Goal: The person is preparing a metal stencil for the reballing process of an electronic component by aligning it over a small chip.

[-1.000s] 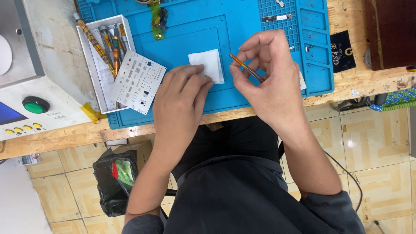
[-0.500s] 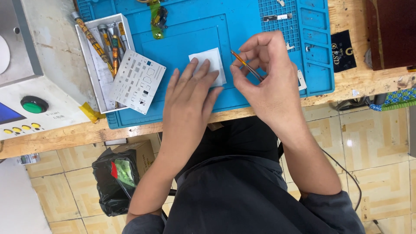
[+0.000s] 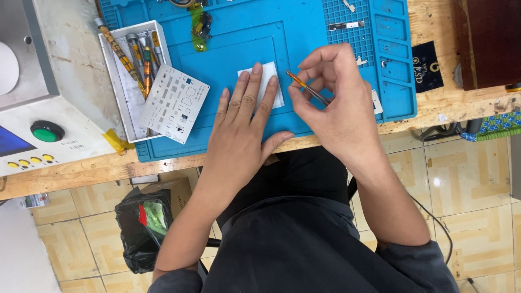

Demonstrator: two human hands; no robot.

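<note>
My left hand [image 3: 244,130] lies flat on the blue work mat [image 3: 228,59], its fingertips pressing the lower edge of a small white paper square [image 3: 267,81]. My right hand [image 3: 336,103] hovers just right of the paper and pinches a thin tool with an orange tip [image 3: 306,87], which points left towards the paper. The tool's far end is hidden in my fingers.
A white tray [image 3: 122,81] of screwdrivers and a perforated white stencil plate [image 3: 175,103] lie at the mat's left. A grey machine with a green button [image 3: 47,131] stands far left. Small metal parts [image 3: 345,25] sit in the mat's right-hand grid. The wooden bench edge [image 3: 81,173] runs below.
My left hand has slid forward and up the mat until its fingertips rest on the white paper. My right hand keeps the tool in about the same place.
</note>
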